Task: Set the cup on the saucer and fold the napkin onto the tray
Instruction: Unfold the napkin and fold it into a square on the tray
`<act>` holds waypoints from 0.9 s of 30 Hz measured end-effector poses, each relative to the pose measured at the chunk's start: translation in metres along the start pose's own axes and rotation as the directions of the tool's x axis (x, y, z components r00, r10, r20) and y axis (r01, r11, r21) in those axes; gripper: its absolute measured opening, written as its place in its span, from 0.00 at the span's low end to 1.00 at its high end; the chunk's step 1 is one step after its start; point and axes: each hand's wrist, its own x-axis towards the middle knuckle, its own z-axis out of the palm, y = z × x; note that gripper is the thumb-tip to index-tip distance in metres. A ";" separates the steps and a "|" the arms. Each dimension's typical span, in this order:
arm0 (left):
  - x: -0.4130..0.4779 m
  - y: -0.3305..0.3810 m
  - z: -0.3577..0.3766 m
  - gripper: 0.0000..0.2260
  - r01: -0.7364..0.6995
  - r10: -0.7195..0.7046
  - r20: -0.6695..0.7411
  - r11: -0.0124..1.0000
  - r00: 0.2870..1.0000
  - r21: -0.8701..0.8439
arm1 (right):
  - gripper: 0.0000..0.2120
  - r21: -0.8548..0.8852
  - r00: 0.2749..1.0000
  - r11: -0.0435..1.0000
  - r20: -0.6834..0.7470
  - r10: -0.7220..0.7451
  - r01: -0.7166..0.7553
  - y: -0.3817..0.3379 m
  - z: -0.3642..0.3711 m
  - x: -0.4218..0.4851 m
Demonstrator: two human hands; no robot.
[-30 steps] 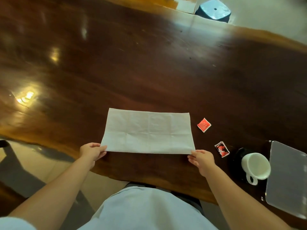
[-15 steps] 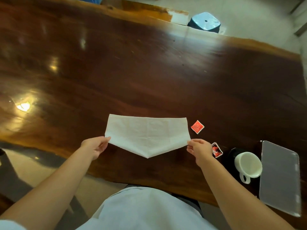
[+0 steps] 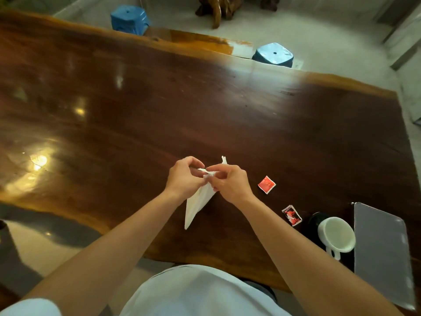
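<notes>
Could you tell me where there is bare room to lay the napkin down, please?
The tray, right of the cup, is bare. So is the wide table left of the left hand and beyond both. It is crowded between the right hand and the cup, where two packets lie.

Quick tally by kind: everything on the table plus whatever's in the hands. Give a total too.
Napkin: 1, pinched by left hand and right hand
Sachets: 2
Cup: 1
Saucer: 1
Tray: 1
Total: 6
</notes>
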 end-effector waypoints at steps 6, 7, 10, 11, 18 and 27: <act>-0.007 0.008 0.002 0.20 -0.169 0.170 -0.005 0.983 0.985 0.078 | 0.12 -0.001 0.999 1.000 0.038 0.000 0.000 -0.004 -0.010 -0.002; -0.009 0.009 0.002 0.20 -0.196 0.199 -0.020 0.977 0.980 0.088 | 0.12 -0.011 0.999 1.000 0.052 -0.002 0.003 -0.005 -0.012 -0.002; -0.011 0.010 0.000 0.19 -0.293 0.300 -0.058 0.950 0.952 0.107 | 0.11 0.008 0.995 1.000 0.097 -0.015 0.014 -0.010 -0.017 -0.002; -0.012 0.011 -0.001 0.18 -0.329 0.337 -0.060 0.937 0.939 0.115 | 0.11 0.029 0.995 1.000 0.104 -0.014 0.011 -0.012 -0.018 -0.003; -0.017 0.015 -0.006 0.18 -0.515 0.537 -0.070 0.833 0.841 0.203 | 0.10 0.366 0.959 0.888 0.152 0.239 -0.279 -0.030 -0.021 -0.005; -0.022 0.014 -0.010 0.20 -0.620 0.648 0.013 0.723 0.762 0.305 | 0.03 0.414 0.919 0.821 0.181 0.349 -0.393 -0.035 -0.025 -0.006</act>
